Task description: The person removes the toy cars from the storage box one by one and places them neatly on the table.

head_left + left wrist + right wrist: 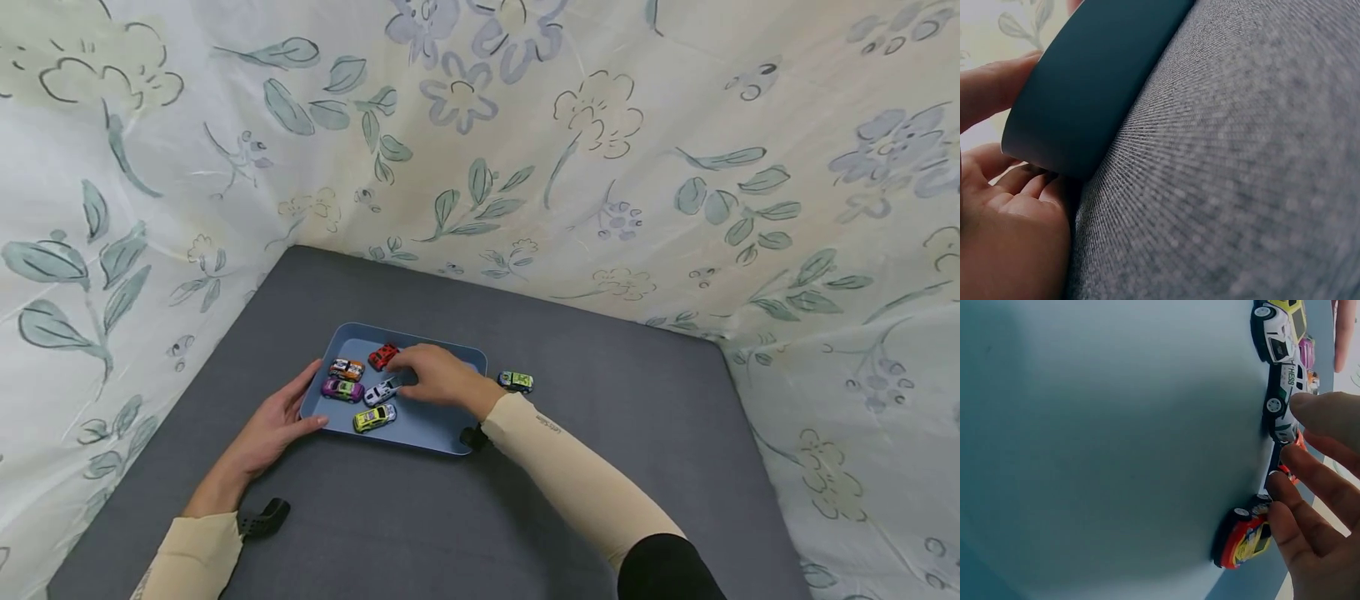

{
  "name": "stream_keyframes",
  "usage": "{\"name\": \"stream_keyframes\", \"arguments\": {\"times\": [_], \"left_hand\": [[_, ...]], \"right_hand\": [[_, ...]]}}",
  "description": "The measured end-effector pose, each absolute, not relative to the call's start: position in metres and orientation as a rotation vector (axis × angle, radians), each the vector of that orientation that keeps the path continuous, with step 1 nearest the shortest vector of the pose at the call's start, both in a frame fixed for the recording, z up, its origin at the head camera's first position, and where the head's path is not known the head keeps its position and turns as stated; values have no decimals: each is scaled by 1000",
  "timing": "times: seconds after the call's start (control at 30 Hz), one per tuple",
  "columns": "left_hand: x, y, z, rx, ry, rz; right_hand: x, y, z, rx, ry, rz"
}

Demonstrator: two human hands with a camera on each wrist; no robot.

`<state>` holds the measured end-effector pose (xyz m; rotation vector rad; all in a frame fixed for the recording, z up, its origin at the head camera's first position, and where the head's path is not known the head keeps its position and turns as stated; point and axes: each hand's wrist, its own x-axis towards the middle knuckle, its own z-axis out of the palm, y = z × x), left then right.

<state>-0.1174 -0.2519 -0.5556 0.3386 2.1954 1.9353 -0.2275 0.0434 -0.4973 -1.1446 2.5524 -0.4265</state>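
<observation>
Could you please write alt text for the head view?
A right hand reaches among toy cars in a blue tray on a grey table; the left hand steadies the tray's edge. One green car sits outside the tray.

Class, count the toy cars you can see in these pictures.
6: red car, orange car, purple car, white car, yellow car in the tray; green car outside. The right hand may hide more.

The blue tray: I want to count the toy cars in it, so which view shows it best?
The head view: the whole blue tray shows, five cars inside, a sixth beside it, left hand at its corner. The left wrist view shows only its outer wall; the right wrist view shows its floor and some cars.
</observation>
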Motion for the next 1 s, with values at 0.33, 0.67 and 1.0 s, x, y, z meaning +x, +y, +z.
{"name": "stream_keyframes", "arguments": {"times": [0.33, 0.67, 1.0], "left_hand": [[-123, -253, -556, 355, 2179, 1943], [-124, -255, -554, 355, 2165, 1949], [-123, -254, -557, 364, 2168, 1953]], "right_hand": [[-229, 37, -498, -1171, 2565, -351], [-230, 42, -495, -1170, 2587, -389], [-227, 64, -487, -1091, 2665, -527]]}}
